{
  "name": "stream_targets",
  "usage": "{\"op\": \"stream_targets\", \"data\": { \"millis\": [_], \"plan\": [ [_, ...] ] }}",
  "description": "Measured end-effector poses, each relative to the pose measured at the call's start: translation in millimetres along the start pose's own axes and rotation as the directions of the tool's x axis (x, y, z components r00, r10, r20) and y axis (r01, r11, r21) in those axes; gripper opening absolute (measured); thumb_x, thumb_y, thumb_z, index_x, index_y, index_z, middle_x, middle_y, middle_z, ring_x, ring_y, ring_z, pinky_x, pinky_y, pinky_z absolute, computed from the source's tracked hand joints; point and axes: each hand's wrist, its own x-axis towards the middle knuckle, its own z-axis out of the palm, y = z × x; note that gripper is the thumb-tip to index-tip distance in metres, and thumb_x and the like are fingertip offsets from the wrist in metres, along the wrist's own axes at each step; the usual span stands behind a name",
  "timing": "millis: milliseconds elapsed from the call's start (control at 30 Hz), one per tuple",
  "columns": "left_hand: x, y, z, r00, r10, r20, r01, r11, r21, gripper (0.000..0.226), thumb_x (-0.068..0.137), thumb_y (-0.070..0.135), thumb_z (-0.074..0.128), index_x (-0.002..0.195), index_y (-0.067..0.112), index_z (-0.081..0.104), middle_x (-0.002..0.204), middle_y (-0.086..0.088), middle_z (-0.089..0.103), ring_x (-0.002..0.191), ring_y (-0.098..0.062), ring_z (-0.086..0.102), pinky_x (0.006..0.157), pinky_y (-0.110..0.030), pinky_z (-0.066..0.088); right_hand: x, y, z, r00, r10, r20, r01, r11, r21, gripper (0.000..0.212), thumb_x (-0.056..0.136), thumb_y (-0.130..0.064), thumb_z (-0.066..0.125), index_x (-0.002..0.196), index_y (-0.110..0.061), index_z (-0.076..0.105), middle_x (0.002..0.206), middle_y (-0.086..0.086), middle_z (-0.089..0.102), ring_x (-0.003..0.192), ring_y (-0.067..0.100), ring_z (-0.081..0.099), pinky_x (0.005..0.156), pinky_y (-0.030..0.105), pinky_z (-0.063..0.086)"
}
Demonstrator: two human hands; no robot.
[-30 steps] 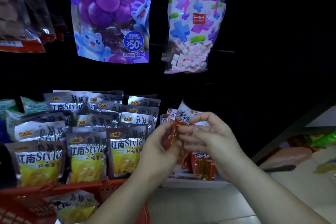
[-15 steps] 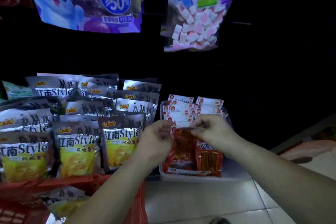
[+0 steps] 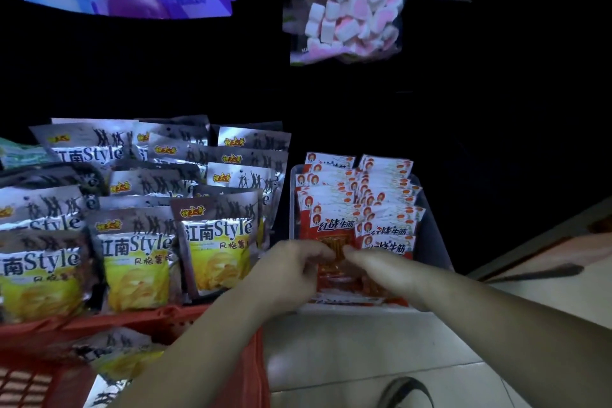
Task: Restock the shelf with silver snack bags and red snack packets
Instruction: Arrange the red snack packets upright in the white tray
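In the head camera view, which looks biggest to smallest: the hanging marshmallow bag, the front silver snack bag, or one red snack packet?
1. hanging marshmallow bag, even though the top edge of the picture cuts it off.
2. front silver snack bag.
3. red snack packet, clearly the smallest.
They hang or stand at different distances, so true sizes may differ.

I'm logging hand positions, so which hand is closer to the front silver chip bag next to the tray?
Left. The left hand sits just right of that silver bag, at the tray's edge; the right hand is farther right, over the red packets.
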Motion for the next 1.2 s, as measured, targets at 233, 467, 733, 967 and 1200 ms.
{"op": "stream_targets", "data": {
  "millis": [233,467,733,967,1200],
  "plan": [
    [-4.5,-3.9,2.5,0.998,0.021,0.054,-0.024,0.999,0.043,0.034,0.093,0.017,0.056,0.116,0.034,0.074,0.103,0.009,0.076,0.085,0.002,0.065,0.075,-0.012,0.051,5.7,10.2,4.5,0.997,0.045,0.057,-0.053,0.988,0.148,0.061,0.102,-0.070,0.026,0.119,-0.032,0.071,0.113,-0.002,0.076,0.107,0.022,0.065,0.100,0.042,0.043],
    [-3.4,-5.9,10.4,1.000,0.001,0.028,-0.003,0.997,0.081,0.023,0.094,0.036,0.056,0.111,0.037,0.071,0.093,0.010,0.072,0.085,-0.007,0.065,0.077,-0.026,0.055,2.8,10.8,1.7,0.994,-0.070,-0.087,0.075,0.996,0.056,0.065,0.089,-0.078,0.050,0.125,-0.028,0.070,0.125,-0.004,0.071,0.120,0.017,0.063,0.103,0.038,0.046],
    [7.4,-4.0,2.9,0.997,-0.064,-0.035,0.064,0.998,-0.004,0.022,0.091,0.033,0.063,0.110,0.033,0.075,0.100,0.016,0.075,0.093,-0.001,0.069,0.086,-0.028,0.058,-13.1,7.8,-7.0,0.966,-0.236,-0.105,0.226,0.969,-0.098,0.032,0.098,-0.050,0.062,0.079,-0.029,0.076,0.078,-0.016,0.070,0.082,0.008,0.067,0.076,0.026,0.048],
    [15.8,-13.7,-3.8,0.965,-0.148,-0.217,0.142,0.989,-0.045,0.020,0.091,0.029,0.059,0.100,0.033,0.076,0.089,0.016,0.074,0.079,-0.004,0.069,0.076,-0.029,0.060,20.0,-37.2,-30.2,0.828,-0.438,-0.351,0.194,0.810,-0.553,0.035,0.098,-0.033,0.066,0.133,-0.029,0.063,0.134,-0.005,0.062,0.108,0.017,0.065,0.096,0.039,0.056],
    [22.9,-24.3,-0.9,0.950,-0.158,-0.269,0.121,0.981,-0.149,0.018,0.093,0.020,0.061,0.094,0.031,0.076,0.071,0.020,0.069,0.058,-0.001,0.061,0.057,-0.018,0.046,60.8,-44.6,-14.5,0.826,-0.458,-0.328,0.033,0.621,-0.783,0.025,0.088,-0.048,0.074,0.103,-0.032,0.062,0.106,-0.009,0.058,0.102,0.015,0.056,0.079,0.031,0.044]
  ]
}}
